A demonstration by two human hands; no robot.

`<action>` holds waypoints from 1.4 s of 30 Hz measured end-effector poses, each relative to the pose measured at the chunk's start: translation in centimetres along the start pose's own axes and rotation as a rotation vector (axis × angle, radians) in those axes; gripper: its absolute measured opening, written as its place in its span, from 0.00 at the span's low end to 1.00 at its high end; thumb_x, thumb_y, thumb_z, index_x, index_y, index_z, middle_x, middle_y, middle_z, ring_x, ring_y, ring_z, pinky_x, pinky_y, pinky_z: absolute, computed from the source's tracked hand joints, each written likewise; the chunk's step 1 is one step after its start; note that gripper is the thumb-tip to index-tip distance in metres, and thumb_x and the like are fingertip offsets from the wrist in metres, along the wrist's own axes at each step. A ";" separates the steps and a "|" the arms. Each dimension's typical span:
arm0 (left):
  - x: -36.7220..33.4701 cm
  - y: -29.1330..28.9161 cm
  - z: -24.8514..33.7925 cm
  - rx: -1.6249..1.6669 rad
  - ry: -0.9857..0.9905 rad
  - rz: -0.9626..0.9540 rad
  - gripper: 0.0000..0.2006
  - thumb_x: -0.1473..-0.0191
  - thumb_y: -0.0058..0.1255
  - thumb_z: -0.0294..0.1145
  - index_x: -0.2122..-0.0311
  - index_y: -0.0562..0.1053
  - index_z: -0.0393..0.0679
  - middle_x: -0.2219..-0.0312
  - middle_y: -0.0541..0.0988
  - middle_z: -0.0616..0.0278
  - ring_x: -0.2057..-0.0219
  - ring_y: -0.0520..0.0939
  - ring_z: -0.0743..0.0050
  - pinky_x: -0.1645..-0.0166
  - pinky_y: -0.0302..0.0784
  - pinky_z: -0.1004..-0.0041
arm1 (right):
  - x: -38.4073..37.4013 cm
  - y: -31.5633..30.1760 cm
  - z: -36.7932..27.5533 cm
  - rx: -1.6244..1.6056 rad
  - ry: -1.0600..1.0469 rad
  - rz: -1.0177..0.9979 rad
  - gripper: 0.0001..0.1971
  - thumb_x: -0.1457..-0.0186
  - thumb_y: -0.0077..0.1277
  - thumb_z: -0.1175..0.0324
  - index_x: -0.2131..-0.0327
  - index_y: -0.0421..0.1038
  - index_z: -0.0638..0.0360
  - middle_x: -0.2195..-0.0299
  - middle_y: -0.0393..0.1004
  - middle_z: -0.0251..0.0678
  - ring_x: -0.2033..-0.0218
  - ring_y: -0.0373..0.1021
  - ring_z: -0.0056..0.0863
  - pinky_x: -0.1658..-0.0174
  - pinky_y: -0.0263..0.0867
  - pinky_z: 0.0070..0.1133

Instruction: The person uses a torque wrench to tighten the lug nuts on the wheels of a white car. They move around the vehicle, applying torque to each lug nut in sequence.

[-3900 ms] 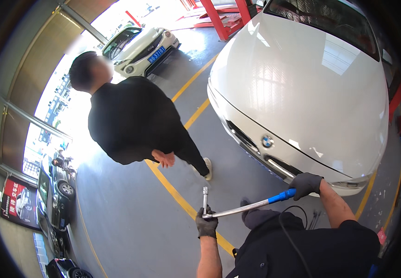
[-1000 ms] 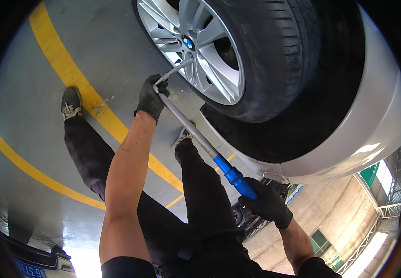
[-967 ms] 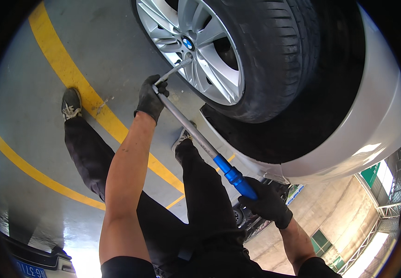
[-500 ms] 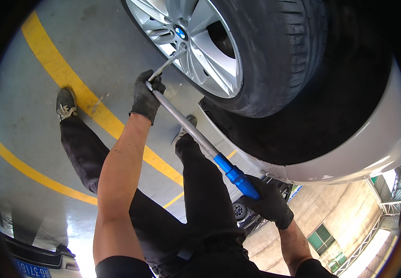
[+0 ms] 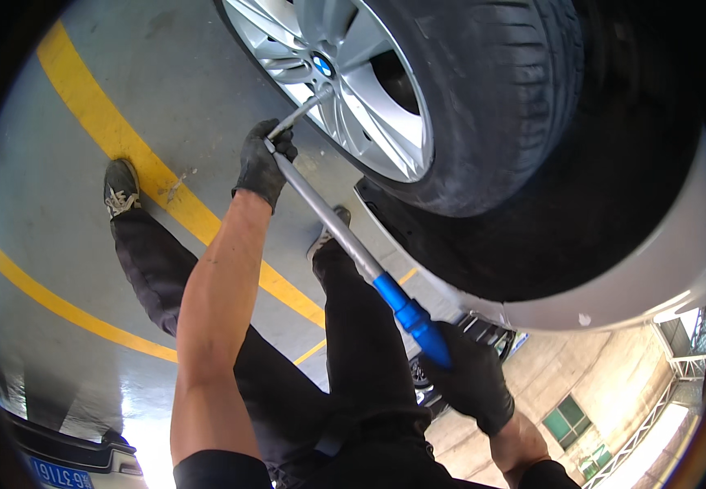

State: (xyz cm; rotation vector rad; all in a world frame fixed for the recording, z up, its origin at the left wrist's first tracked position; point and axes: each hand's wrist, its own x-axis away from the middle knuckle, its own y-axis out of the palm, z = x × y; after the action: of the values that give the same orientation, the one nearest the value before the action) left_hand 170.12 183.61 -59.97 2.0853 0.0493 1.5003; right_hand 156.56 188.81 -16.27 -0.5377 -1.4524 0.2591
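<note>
A torque wrench (image 5: 324, 212) with a silver shaft and a blue grip (image 5: 406, 308) slants across the view. My left hand (image 5: 265, 165), in a black glove, is closed around its head, where an extension bar (image 5: 300, 112) joins. The bar's far end sits against the silver multi-spoke wheel (image 5: 353, 122), in a lug hole just below the hub cap; the socket and bolt there are too small to make out. At the lower right my right hand (image 5: 468, 376), also black-gloved, is wrapped round the end of the blue grip.
A black tyre (image 5: 491, 106) surrounds the wheel, hanging below the dark wheel arch and the light car body (image 5: 613, 314). My feet stand apart on the grey floor with yellow lines (image 5: 125, 138). Another vehicle (image 5: 68, 456) shows at lower left.
My right hand and the wrench's grip end have moved slightly toward me. My left hand stays at the wrench head. The view has shifted a little, with the wheel now lower and further right.
</note>
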 end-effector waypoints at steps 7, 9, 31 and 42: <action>-0.5 0.6 -1.4 -0.112 -0.010 0.118 0.10 0.42 0.43 0.34 0.69 0.73 0.39 0.83 0.69 0.65 0.85 0.66 0.76 0.78 0.62 0.75 | -2.7 7.5 3.9 0.223 0.430 0.023 0.09 0.50 0.51 0.62 0.67 0.72 0.54 0.77 0.78 0.47 0.73 0.77 0.48 0.66 0.71 0.43; -1.2 -0.5 -1.1 -0.097 -0.024 0.028 0.10 0.42 0.43 0.34 0.68 0.73 0.38 0.83 0.68 0.66 0.85 0.65 0.77 0.79 0.62 0.75 | -2.9 8.2 4.9 0.190 0.366 0.046 0.11 0.50 0.50 0.61 0.66 0.73 0.54 0.77 0.78 0.46 0.72 0.77 0.47 0.66 0.71 0.41; -2.1 -2.6 -0.4 -0.068 0.005 -0.043 0.08 0.42 0.41 0.31 0.65 0.71 0.39 0.79 0.75 0.58 0.84 0.69 0.74 0.77 0.67 0.73 | -1.6 4.3 1.1 0.287 0.192 -0.129 0.17 0.52 0.54 0.57 0.64 0.70 0.60 0.75 0.78 0.48 0.70 0.77 0.48 0.63 0.73 0.40; 3.0 1.9 -1.3 -0.018 0.058 -0.071 0.09 0.42 0.42 0.31 0.63 0.71 0.38 0.78 0.74 0.58 0.83 0.70 0.73 0.75 0.66 0.71 | 4.3 0.5 -1.0 0.213 0.299 -0.083 0.16 0.51 0.55 0.58 0.62 0.71 0.58 0.75 0.78 0.49 0.69 0.76 0.52 0.64 0.72 0.40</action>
State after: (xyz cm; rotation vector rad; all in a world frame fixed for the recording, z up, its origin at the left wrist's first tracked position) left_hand 169.54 183.55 -56.22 2.0052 0.1293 1.5127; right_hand 158.17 191.16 -12.82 -0.3257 -1.1383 0.2525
